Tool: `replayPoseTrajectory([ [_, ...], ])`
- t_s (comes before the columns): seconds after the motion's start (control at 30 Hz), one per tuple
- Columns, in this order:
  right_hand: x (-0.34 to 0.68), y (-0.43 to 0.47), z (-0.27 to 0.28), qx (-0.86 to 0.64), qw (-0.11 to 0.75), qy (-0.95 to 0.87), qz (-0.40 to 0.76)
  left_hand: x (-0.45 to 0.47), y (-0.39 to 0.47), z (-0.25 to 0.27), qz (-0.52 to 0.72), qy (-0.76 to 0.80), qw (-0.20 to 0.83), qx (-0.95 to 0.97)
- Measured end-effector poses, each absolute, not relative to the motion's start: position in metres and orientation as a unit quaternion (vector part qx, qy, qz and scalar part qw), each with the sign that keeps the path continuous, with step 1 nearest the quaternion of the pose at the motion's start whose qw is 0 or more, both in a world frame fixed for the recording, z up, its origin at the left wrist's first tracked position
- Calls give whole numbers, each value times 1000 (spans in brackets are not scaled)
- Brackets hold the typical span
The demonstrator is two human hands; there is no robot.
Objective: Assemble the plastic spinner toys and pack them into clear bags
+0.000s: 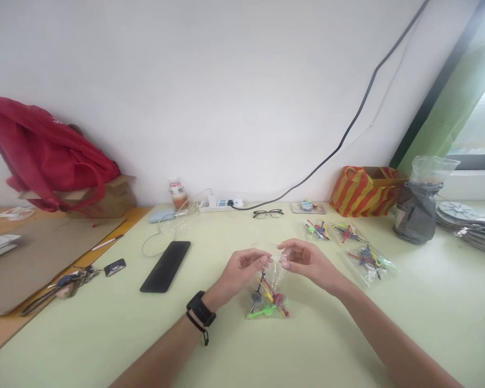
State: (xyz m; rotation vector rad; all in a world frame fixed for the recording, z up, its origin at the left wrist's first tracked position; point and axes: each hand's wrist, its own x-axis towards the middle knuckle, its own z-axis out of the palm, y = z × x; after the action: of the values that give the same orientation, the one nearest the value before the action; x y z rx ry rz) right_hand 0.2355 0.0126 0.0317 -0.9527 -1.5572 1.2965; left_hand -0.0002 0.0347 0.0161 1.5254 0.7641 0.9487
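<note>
- The left hand (242, 268) pinches the top edge of a small clear plastic bag of coloured plastic toy parts (267, 298) between thumb and fingertips; its grip is clenched on the bag's left upper corner; a black band sits on that wrist
- The right hand (307, 260) pinches the same top edge just beside the left hand's grip, grasping the bag's right upper corner; the two grips are near each other, with the bag's mouth stretched between them
- The bag hangs below both grips, its lower end resting on the pale green counter (428, 312); red, yellow, green and grey pieces show through the plastic
- Beyond and to the right of the right hand's grip lie three more clear bags of coloured toy parts (364, 253), flat on the counter and well apart from the hands
- To the left of the left hand's grip lies a black flat phone (165, 265); farther left, a bunch of keys (64, 283)
- Beyond the grips, near the wall, lie black-framed glasses (268, 213) and a white power strip (222, 203)
- Far to the right stands a red-and-yellow striped bag (364, 190)
</note>
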Motion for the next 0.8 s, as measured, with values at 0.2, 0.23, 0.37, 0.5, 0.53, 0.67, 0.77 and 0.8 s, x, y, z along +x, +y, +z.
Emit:
replayPoseTrajectory([
  [0.2,232,12,20,-414,468,-585,517,-3,36,17,432,362,543,622],
  [0.23,233,12,21,-419,472,-585,509,-4,37,18,441,365,547,611],
  [0.37,233,10,23,-411,473,-592,507,-6,39,18,462,365,557,586],
  [0.5,231,10,22,-431,482,-596,475,-10,44,14,466,364,552,588],
  [0.53,231,10,22,-436,485,-597,466,-11,45,13,465,361,551,591],
  [0.67,233,12,22,-420,500,-595,468,-16,50,13,466,347,548,602],
  [0.77,237,11,25,-409,517,-580,479,-19,48,18,464,333,555,605],
  [0.8,238,11,25,-404,522,-574,484,-19,47,20,463,328,557,607],
])
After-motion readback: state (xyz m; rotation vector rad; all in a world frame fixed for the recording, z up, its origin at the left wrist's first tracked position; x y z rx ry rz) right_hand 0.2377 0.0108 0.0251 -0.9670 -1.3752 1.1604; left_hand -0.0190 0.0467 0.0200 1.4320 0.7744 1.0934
